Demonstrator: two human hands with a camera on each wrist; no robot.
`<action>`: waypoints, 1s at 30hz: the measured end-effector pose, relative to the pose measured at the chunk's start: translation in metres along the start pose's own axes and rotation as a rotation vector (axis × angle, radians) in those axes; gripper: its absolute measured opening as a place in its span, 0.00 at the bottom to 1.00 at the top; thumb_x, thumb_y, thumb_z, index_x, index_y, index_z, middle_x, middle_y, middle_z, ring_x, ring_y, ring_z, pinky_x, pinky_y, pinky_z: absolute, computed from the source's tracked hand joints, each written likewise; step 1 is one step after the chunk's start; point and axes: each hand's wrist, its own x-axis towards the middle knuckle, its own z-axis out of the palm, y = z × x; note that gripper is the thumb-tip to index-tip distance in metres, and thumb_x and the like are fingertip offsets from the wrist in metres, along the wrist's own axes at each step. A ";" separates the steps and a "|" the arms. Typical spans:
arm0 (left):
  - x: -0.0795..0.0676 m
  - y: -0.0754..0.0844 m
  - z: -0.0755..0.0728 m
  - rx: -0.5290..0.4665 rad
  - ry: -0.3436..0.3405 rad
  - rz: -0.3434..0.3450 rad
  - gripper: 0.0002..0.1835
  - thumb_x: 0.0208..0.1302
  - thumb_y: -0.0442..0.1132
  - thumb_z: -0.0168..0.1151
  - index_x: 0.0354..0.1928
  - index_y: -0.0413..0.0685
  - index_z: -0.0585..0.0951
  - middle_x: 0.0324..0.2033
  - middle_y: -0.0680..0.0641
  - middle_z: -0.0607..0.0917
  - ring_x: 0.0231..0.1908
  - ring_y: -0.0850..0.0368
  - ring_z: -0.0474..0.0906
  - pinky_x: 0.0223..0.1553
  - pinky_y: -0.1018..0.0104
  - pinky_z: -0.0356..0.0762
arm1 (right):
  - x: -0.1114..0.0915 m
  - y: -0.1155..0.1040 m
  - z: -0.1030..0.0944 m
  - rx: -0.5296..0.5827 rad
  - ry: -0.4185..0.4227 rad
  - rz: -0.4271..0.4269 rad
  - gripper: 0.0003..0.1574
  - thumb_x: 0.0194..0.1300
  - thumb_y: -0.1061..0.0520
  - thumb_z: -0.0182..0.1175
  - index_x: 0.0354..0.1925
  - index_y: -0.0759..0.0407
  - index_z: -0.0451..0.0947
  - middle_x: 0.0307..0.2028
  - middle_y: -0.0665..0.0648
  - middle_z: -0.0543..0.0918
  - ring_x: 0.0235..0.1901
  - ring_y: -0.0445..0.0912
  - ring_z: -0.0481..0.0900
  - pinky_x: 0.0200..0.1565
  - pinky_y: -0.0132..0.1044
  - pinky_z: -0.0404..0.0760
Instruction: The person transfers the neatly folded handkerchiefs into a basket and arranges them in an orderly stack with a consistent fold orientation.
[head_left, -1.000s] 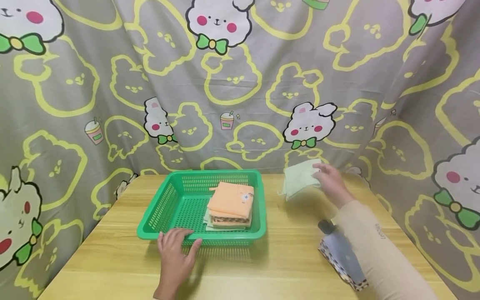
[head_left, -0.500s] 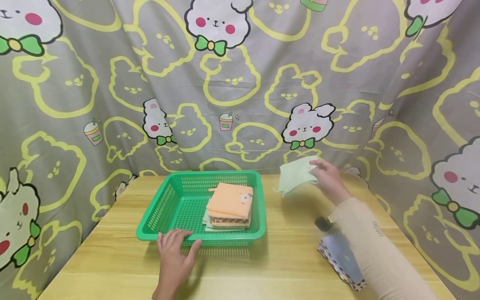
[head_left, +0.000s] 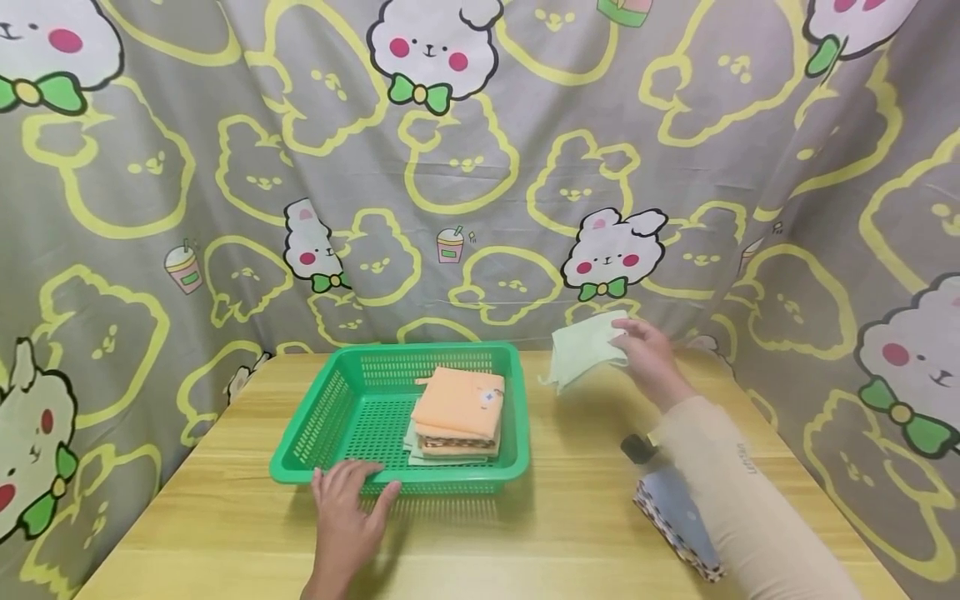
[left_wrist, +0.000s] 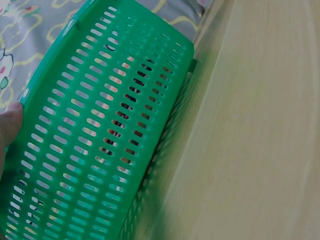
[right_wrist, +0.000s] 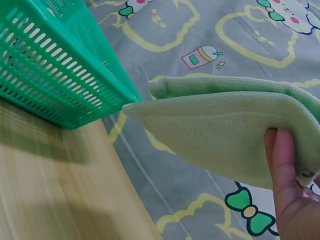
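My right hand (head_left: 652,358) pinches a folded pale green towel (head_left: 588,350) by its right side, held above the table to the right of the basket. In the right wrist view the towel (right_wrist: 210,130) hangs in a loose fold, the thumb pressed on its near face. My left hand (head_left: 348,512) holds the front rim of a green plastic basket (head_left: 468,477), fingers over the edge and thumb at its outer side. Inside the basket, on the right, lies a stack of folded towels with an orange towel (head_left: 457,404) on top.
A folded blue-grey cloth (head_left: 678,512) with a checked edge lies at the right of the wooden table (head_left: 225,542), partly hidden by the right sleeve. Behind it is a small black object (head_left: 637,448). A patterned curtain (head_left: 480,283) surrounds the table.
My right hand has moved slightly left with the green towel, toward the basket. The left hand stays at the basket rim.
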 end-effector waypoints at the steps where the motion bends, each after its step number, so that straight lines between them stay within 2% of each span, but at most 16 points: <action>1: 0.000 0.000 0.000 0.003 -0.001 -0.001 0.15 0.48 0.41 0.72 0.37 0.42 0.82 0.39 0.40 0.83 0.49 0.38 0.72 0.55 0.23 0.43 | 0.000 -0.001 0.001 0.019 -0.001 0.004 0.29 0.67 0.66 0.50 0.66 0.70 0.60 0.55 0.61 0.66 0.41 0.42 0.74 0.43 0.30 0.79; 6: -0.001 -0.001 -0.001 0.009 -0.002 -0.005 0.16 0.50 0.43 0.71 0.37 0.40 0.81 0.39 0.39 0.83 0.50 0.37 0.71 0.56 0.23 0.41 | 0.002 -0.004 0.006 0.097 -0.010 0.005 0.29 0.67 0.68 0.49 0.65 0.72 0.59 0.50 0.58 0.67 0.37 0.40 0.75 0.42 0.29 0.79; 14: -0.002 -0.003 0.003 0.025 0.009 0.005 0.25 0.59 0.57 0.60 0.37 0.38 0.80 0.39 0.37 0.82 0.51 0.35 0.71 0.56 0.21 0.39 | 0.003 -0.008 0.011 0.147 -0.012 0.010 0.28 0.67 0.69 0.48 0.64 0.71 0.60 0.50 0.59 0.66 0.36 0.41 0.76 0.42 0.29 0.80; 18: -0.002 -0.003 0.005 0.032 0.002 0.010 0.27 0.60 0.59 0.58 0.37 0.38 0.80 0.39 0.37 0.82 0.51 0.34 0.70 0.56 0.21 0.38 | 0.003 -0.011 0.012 0.186 -0.009 0.015 0.26 0.66 0.69 0.49 0.63 0.71 0.61 0.50 0.59 0.66 0.35 0.41 0.77 0.42 0.30 0.80; 23: -0.002 -0.003 0.005 0.040 0.013 0.017 0.28 0.60 0.61 0.56 0.37 0.39 0.80 0.38 0.37 0.83 0.51 0.33 0.71 0.56 0.20 0.37 | 0.001 -0.016 0.015 0.175 -0.010 0.009 0.28 0.67 0.69 0.49 0.64 0.72 0.59 0.50 0.60 0.66 0.35 0.40 0.78 0.43 0.31 0.80; 30: -0.002 -0.002 0.002 0.040 -0.004 0.006 0.20 0.52 0.49 0.68 0.37 0.38 0.81 0.39 0.38 0.83 0.51 0.34 0.71 0.55 0.20 0.38 | 0.001 -0.019 0.020 0.188 0.006 0.027 0.28 0.66 0.69 0.50 0.64 0.71 0.61 0.49 0.59 0.67 0.35 0.41 0.78 0.42 0.31 0.80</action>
